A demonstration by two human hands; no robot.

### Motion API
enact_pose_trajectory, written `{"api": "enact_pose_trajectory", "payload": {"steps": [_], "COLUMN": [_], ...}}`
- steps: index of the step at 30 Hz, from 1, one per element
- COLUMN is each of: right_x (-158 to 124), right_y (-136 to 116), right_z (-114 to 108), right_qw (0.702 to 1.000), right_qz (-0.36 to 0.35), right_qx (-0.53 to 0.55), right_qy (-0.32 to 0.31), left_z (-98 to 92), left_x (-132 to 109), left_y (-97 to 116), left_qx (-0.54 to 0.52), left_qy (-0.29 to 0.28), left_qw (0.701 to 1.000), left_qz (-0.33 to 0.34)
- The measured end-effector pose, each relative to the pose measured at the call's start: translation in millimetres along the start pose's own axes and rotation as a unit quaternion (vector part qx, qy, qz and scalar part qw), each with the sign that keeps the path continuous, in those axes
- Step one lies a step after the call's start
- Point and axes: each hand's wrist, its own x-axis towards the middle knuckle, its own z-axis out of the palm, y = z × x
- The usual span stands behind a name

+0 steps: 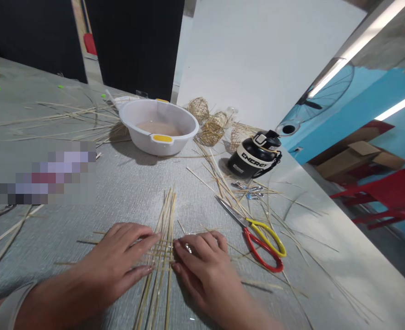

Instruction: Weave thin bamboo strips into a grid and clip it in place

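Thin bamboo strips (161, 256) lie crossed in a loose woven grid on the grey table, long ones running away from me and shorter ones crosswise. At the grid's left side, my left hand (123, 256) rests with thumb and index finger apart, their tips at the strips. My right hand (205, 266), a ring on one finger, has its fingers curled, with thumb and index closed at the right edge of the grid. Both palms hide part of the crosswise strips. Right of my right hand lie scissors (247, 222) with one red and one yellow handle, blades parted slightly.
Behind stands a white basin (159, 146) with yellow grips and cloudy water. Woven balls (211, 133), a black jug (249, 160) and metal clips (254, 192) are at back right. Loose strips (82, 114) spread left. A red chair (391, 197) stands beyond the table's right edge.
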Motion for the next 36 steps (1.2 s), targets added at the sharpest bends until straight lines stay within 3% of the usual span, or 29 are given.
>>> {"api": "enact_pose_trajectory", "payload": {"steps": [5, 10, 22, 30, 36], "right_x": [2, 4, -6, -11, -11], "right_y": [1, 3, -4, 0, -4], "right_z": [-13, -13, 1, 12, 14], "right_qw": [0.998, 0.994, 0.997, 0.997, 0.995], "right_qz": [0.007, 0.033, -0.002, 0.010, 0.023], "right_qx": [0.040, 0.072, 0.057, 0.043, 0.077], "right_qy": [-0.041, -0.076, 0.043, 0.062, 0.055], "left_z": [-17.0, -20.2, -15.9, -21.7, -15.1], "left_x": [-1, 0, 4, 5, 2], "left_y": [-6, -8, -13, -16, -17], "left_qx": [-0.064, -0.078, -0.037, -0.046, -0.002], "left_qy": [-0.061, -0.079, -0.016, -0.031, -0.037], "left_qw": [0.996, 0.994, 0.997, 0.996, 0.997], "left_qz": [-0.002, -0.007, 0.061, 0.073, 0.070]}}
